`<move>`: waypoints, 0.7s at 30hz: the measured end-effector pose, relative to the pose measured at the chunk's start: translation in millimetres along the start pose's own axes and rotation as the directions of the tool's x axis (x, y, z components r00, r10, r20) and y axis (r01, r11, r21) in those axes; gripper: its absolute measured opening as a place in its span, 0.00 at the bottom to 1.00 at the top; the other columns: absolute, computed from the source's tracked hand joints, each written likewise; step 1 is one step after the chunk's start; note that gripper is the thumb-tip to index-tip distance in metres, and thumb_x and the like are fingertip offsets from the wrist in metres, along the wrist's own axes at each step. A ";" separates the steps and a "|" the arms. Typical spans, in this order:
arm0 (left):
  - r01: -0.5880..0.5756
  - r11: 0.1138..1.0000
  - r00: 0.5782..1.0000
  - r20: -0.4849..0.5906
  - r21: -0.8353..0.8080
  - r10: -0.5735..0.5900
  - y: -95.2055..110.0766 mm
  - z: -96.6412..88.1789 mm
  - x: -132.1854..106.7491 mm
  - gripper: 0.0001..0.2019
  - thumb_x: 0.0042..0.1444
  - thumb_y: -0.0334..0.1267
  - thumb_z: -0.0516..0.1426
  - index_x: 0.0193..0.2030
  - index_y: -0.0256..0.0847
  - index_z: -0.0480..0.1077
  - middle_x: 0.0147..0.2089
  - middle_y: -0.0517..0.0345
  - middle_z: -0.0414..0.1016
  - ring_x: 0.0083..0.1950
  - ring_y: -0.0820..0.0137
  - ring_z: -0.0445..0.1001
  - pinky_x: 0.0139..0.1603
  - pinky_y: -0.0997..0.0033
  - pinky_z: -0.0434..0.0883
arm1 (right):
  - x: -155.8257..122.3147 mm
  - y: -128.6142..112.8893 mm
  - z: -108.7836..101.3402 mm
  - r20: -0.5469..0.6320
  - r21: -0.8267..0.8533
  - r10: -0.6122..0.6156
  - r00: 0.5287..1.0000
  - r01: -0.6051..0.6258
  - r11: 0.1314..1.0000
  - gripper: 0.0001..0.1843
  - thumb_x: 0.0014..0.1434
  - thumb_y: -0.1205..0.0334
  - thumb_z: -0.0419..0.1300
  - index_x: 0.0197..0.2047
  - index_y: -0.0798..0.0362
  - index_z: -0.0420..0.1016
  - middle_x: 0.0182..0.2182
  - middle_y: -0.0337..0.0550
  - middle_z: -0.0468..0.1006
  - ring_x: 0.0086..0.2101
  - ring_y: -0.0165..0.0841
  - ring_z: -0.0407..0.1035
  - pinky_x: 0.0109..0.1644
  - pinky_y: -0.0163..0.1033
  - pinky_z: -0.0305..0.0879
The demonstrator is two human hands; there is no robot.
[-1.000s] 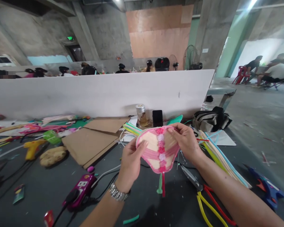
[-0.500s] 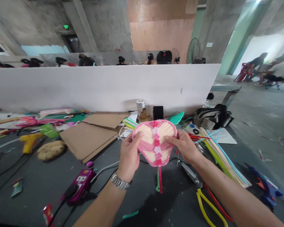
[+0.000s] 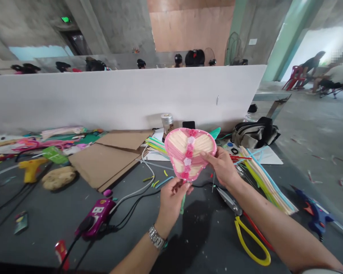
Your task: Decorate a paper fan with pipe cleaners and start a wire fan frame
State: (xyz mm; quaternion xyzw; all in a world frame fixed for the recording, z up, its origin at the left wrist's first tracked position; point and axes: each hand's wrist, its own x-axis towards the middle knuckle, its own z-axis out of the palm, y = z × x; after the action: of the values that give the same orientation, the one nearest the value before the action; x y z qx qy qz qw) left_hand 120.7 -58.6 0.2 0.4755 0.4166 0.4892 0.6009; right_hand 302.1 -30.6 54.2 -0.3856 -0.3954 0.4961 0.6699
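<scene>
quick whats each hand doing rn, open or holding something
left hand: closed, gripping the lower tip of the heart-shaped pink woven fan
right hand: closed, pinching the fan's right edge

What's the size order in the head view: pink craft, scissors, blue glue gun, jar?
Largest to smallest: pink craft, scissors, blue glue gun, jar. The craft is nearest the camera and the jar farther off, so those rankings are unsure.

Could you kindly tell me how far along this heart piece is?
The weaving on the heart-shaped piece and its central flower row look finished. Your left hand holds its lower tip, your right hand its edge. Bundled straws remain on the bench; what's left is unclear.
</scene>
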 end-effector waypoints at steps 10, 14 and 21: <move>0.003 0.991 0.991 -0.135 -0.132 -0.021 -4.5 -3.4 1.2 0.22 0.46 0.53 0.74 0.38 0.36 0.81 0.35 0.51 0.85 0.33 0.66 0.83 0.37 0.68 0.80 | 5.4 4.8 -0.1 -0.029 -0.080 0.058 0.998 -0.060 0.995 0.31 0.47 0.27 0.72 0.31 0.49 0.76 0.26 0.40 0.80 0.29 0.38 0.74 0.34 0.42 0.73; 0.016 0.984 0.985 -0.165 -0.178 -0.046 -4.1 -4.7 0.3 0.22 0.46 0.53 0.74 0.38 0.36 0.81 0.34 0.54 0.84 0.34 0.66 0.83 0.37 0.70 0.79 | 10.6 10.0 3.3 -0.023 -0.091 0.033 0.999 -0.035 0.995 0.26 0.40 0.40 0.80 0.30 0.50 0.76 0.26 0.36 0.77 0.27 0.32 0.69 0.33 0.39 0.70; 0.042 0.946 0.973 -0.201 -0.320 -0.111 2.3 -1.3 -1.2 0.24 0.39 0.51 0.78 0.36 0.38 0.78 0.31 0.62 0.79 0.34 0.66 0.84 0.38 0.69 0.80 | 11.3 18.2 6.1 -0.090 0.036 0.024 0.996 -0.020 0.999 0.25 0.40 0.45 0.80 0.28 0.50 0.73 0.24 0.35 0.75 0.25 0.31 0.66 0.31 0.38 0.65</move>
State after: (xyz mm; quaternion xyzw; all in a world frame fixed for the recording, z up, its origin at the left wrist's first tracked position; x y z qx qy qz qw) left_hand 118.8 -59.3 2.2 0.3013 0.4144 0.5742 0.6385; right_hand 292.2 -15.0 41.7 -0.4002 -0.3516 0.4923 0.6883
